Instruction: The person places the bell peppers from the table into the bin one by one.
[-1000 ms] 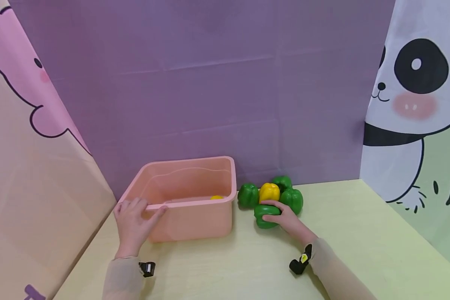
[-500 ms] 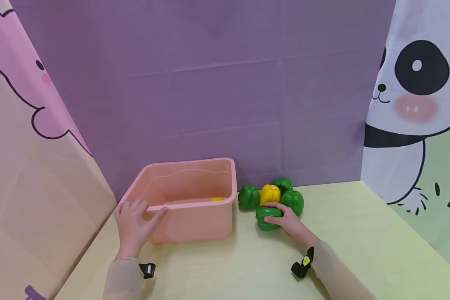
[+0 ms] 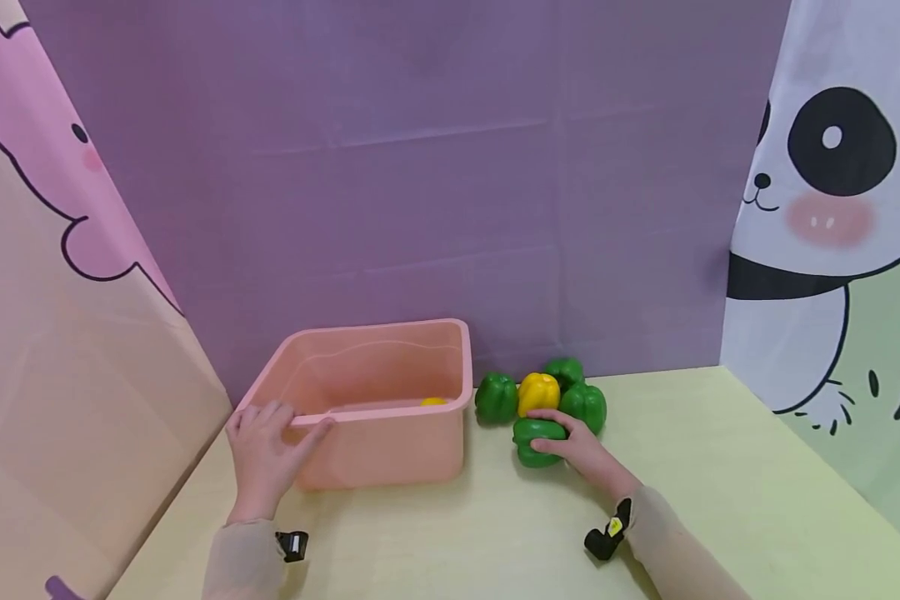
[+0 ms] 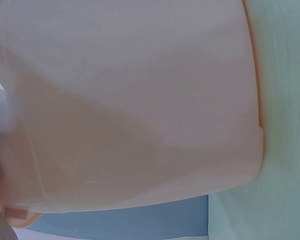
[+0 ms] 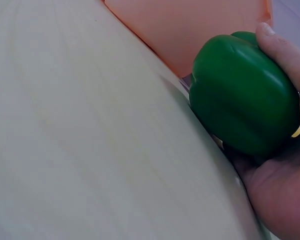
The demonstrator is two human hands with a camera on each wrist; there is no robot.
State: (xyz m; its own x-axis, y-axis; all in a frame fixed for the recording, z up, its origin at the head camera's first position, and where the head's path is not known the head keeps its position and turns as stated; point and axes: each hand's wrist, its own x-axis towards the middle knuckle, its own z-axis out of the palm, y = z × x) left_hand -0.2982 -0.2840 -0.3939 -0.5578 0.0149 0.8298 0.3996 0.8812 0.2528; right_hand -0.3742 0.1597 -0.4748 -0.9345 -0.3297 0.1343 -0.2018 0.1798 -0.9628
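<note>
A pink plastic bin (image 3: 382,450) stands on the table at the centre left in the head view, with a bit of something yellow (image 3: 433,402) showing inside. My left hand (image 3: 266,450) grips its front rim near the left corner, fingers over the edge and thumb along the front. To the right of the bin, my right hand (image 3: 577,446) holds a green bell pepper (image 3: 531,442) lying on its side, low at the tabletop. The right wrist view shows that green pepper (image 5: 245,95) between the thumb and the fingers, which are partly hidden beneath it.
Behind the held pepper sit a yellow bell pepper (image 3: 538,392) and green ones to its left (image 3: 497,398), behind (image 3: 565,372) and right. A purple cloth wall (image 3: 435,183) closes off the back of the pale table (image 3: 435,550). Printed side panels flank it.
The green pepper and my right hand have shifted very slightly to the right. My left hand keeps its hold on the bin's rim. The whole head view has dipped a little.
</note>
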